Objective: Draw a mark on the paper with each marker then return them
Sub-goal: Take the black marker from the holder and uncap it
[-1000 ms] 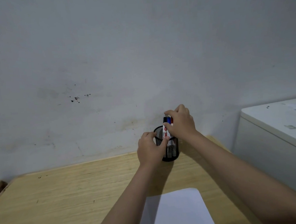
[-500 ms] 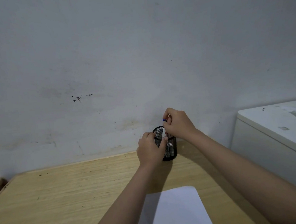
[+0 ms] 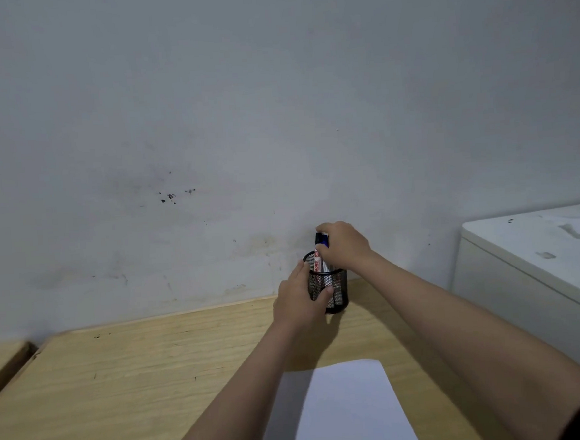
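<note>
While the right hand (image 3: 347, 246) closes its grip around the top of a marker (image 3: 321, 248) with a blue cap, the marker stands partly inside the black mesh cup (image 3: 336, 290), its white, red-lettered barrel showing above the rim. Fingers and thumb are curled tight on the cap end, so that grip is shut on the marker. The left hand (image 3: 301, 298) wraps the near side of the mesh cup, thumb laid across its front and fingers reaching up to its rim, a closed hold that steadies it. More markers show dimly through the mesh, too faint to count.

Beneath the cup lies a pale wooden counter (image 3: 138, 374), and the cup stands at its far edge, just beside the wall (image 3: 273, 100). White paper (image 3: 350, 411) lies at the near edge, between the two forearms, apart from the cup. Grey and scuffed, the wall bears a few dark specks. A white cabinet (image 3: 539, 264) stands off the right edge of the counter.

Compared with half a second ago, the marker sits higher out of the cup with more of its barrel exposed, and the left thumb has dropped from the rim to the cup's front.
</note>
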The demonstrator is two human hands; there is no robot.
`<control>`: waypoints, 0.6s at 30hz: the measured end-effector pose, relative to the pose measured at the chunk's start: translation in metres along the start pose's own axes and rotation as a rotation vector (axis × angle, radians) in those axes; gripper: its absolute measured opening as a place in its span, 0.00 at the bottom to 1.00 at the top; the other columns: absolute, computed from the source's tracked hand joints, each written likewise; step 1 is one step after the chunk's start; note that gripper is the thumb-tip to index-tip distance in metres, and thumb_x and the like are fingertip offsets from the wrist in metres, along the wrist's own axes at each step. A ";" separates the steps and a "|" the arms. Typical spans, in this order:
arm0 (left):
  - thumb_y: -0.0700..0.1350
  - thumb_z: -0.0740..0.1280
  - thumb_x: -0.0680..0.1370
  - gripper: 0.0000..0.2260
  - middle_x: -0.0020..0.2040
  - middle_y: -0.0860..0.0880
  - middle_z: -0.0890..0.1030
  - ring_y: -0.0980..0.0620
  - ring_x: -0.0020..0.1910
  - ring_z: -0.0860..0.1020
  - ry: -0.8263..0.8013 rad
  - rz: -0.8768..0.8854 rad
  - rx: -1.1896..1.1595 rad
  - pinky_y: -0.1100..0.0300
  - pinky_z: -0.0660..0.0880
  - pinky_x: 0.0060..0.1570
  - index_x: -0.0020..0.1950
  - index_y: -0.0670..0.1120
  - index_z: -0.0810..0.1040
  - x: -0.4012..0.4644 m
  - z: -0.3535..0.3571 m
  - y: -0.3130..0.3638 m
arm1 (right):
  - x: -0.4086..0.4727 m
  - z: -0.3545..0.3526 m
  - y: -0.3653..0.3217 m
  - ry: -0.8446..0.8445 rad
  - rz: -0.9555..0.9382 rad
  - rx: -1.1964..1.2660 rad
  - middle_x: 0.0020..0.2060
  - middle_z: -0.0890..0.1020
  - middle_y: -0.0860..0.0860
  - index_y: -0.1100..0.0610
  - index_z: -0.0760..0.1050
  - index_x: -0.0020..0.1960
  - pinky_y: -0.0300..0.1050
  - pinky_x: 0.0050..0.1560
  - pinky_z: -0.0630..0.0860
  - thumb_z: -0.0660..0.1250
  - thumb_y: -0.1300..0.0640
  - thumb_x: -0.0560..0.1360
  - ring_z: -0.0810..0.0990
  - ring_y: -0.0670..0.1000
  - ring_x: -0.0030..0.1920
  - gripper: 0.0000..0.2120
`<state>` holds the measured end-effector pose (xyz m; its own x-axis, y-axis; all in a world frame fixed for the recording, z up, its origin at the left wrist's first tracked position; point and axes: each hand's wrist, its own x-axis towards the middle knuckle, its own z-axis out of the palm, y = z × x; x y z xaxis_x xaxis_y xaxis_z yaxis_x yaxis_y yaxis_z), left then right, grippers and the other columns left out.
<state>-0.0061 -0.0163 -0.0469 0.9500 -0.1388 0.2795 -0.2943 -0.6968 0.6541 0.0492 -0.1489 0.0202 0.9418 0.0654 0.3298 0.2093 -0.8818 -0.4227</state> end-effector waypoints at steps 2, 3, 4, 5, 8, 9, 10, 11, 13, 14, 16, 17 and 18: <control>0.57 0.65 0.74 0.32 0.77 0.50 0.59 0.44 0.74 0.61 -0.007 0.001 0.015 0.49 0.64 0.69 0.75 0.50 0.58 0.000 0.000 -0.001 | 0.005 0.004 -0.001 0.013 0.005 -0.019 0.60 0.77 0.57 0.55 0.73 0.65 0.51 0.51 0.76 0.64 0.55 0.74 0.77 0.59 0.58 0.19; 0.57 0.65 0.74 0.32 0.77 0.50 0.59 0.44 0.74 0.61 -0.007 -0.003 0.019 0.49 0.64 0.69 0.75 0.50 0.58 0.000 0.000 -0.001 | 0.007 0.005 -0.002 0.021 0.009 -0.022 0.59 0.78 0.58 0.56 0.74 0.63 0.51 0.50 0.76 0.64 0.55 0.74 0.78 0.59 0.57 0.18; 0.57 0.65 0.74 0.32 0.77 0.50 0.59 0.45 0.74 0.61 -0.005 -0.005 0.017 0.50 0.64 0.69 0.75 0.49 0.59 0.000 0.000 -0.001 | 0.009 0.006 -0.003 0.031 0.015 -0.019 0.57 0.78 0.57 0.56 0.75 0.61 0.51 0.49 0.76 0.65 0.55 0.73 0.78 0.59 0.55 0.17; 0.56 0.65 0.74 0.32 0.77 0.50 0.59 0.45 0.74 0.61 -0.002 -0.006 0.012 0.50 0.64 0.69 0.75 0.49 0.59 0.001 0.000 -0.001 | 0.010 0.007 -0.003 0.040 0.020 -0.008 0.56 0.79 0.57 0.57 0.75 0.59 0.50 0.48 0.76 0.65 0.55 0.73 0.78 0.58 0.54 0.16; 0.56 0.65 0.75 0.32 0.77 0.50 0.59 0.45 0.74 0.60 -0.002 -0.005 0.005 0.50 0.63 0.69 0.75 0.48 0.59 0.001 -0.001 0.001 | 0.009 0.010 -0.003 0.082 0.013 0.078 0.45 0.79 0.54 0.58 0.73 0.53 0.47 0.39 0.73 0.67 0.56 0.72 0.77 0.56 0.45 0.11; 0.56 0.64 0.75 0.32 0.77 0.50 0.59 0.45 0.74 0.60 -0.004 -0.007 0.002 0.50 0.63 0.69 0.75 0.48 0.59 0.001 -0.002 0.001 | 0.007 0.010 -0.003 0.098 0.011 0.125 0.40 0.78 0.53 0.58 0.72 0.50 0.46 0.36 0.72 0.67 0.56 0.71 0.77 0.56 0.41 0.10; 0.56 0.64 0.75 0.32 0.77 0.50 0.59 0.45 0.74 0.60 -0.008 -0.013 -0.002 0.50 0.63 0.69 0.75 0.48 0.59 0.001 -0.003 0.002 | 0.006 0.010 -0.003 0.111 0.009 0.172 0.36 0.77 0.52 0.57 0.71 0.47 0.47 0.36 0.72 0.67 0.57 0.71 0.78 0.57 0.39 0.08; 0.56 0.65 0.75 0.32 0.77 0.50 0.59 0.44 0.74 0.60 -0.010 -0.017 -0.005 0.50 0.63 0.69 0.75 0.48 0.59 0.000 -0.004 0.003 | 0.005 0.009 -0.004 0.120 0.007 0.207 0.34 0.76 0.52 0.57 0.70 0.45 0.49 0.36 0.74 0.68 0.58 0.70 0.79 0.57 0.38 0.08; 0.56 0.65 0.75 0.32 0.77 0.50 0.59 0.44 0.74 0.61 -0.024 -0.027 -0.016 0.49 0.63 0.69 0.75 0.48 0.59 -0.001 -0.006 0.004 | 0.001 0.001 -0.006 0.132 -0.009 0.239 0.31 0.76 0.52 0.56 0.70 0.44 0.50 0.37 0.75 0.67 0.60 0.68 0.78 0.57 0.35 0.07; 0.56 0.65 0.75 0.32 0.77 0.49 0.61 0.43 0.73 0.62 -0.025 -0.028 -0.034 0.48 0.64 0.69 0.75 0.48 0.59 -0.002 -0.007 0.005 | -0.002 -0.006 -0.008 0.148 -0.026 0.249 0.29 0.76 0.52 0.56 0.71 0.44 0.50 0.36 0.75 0.66 0.60 0.68 0.77 0.57 0.33 0.07; 0.53 0.66 0.75 0.28 0.72 0.47 0.68 0.43 0.68 0.68 0.021 -0.011 -0.118 0.48 0.69 0.65 0.72 0.46 0.64 -0.006 -0.010 0.009 | -0.010 -0.022 -0.013 0.229 -0.073 0.276 0.27 0.77 0.52 0.56 0.74 0.46 0.50 0.36 0.77 0.66 0.61 0.69 0.78 0.56 0.31 0.07; 0.51 0.66 0.75 0.25 0.68 0.46 0.72 0.45 0.64 0.72 0.069 0.002 -0.181 0.50 0.71 0.62 0.70 0.46 0.67 -0.009 -0.012 0.012 | -0.016 -0.030 -0.015 0.299 -0.100 0.293 0.27 0.78 0.53 0.56 0.76 0.46 0.49 0.37 0.77 0.66 0.61 0.69 0.79 0.55 0.32 0.06; 0.49 0.66 0.75 0.21 0.63 0.47 0.75 0.48 0.59 0.75 0.127 0.014 -0.262 0.52 0.73 0.58 0.67 0.46 0.70 -0.014 -0.014 0.016 | -0.024 -0.038 -0.017 0.375 -0.123 0.317 0.29 0.80 0.54 0.57 0.77 0.44 0.48 0.38 0.78 0.66 0.61 0.69 0.79 0.54 0.33 0.05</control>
<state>-0.0257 -0.0158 -0.0300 0.9299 -0.0465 0.3647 -0.3398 -0.4879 0.8041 0.0128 -0.1534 0.0511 0.7581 -0.0637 0.6490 0.4372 -0.6887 -0.5783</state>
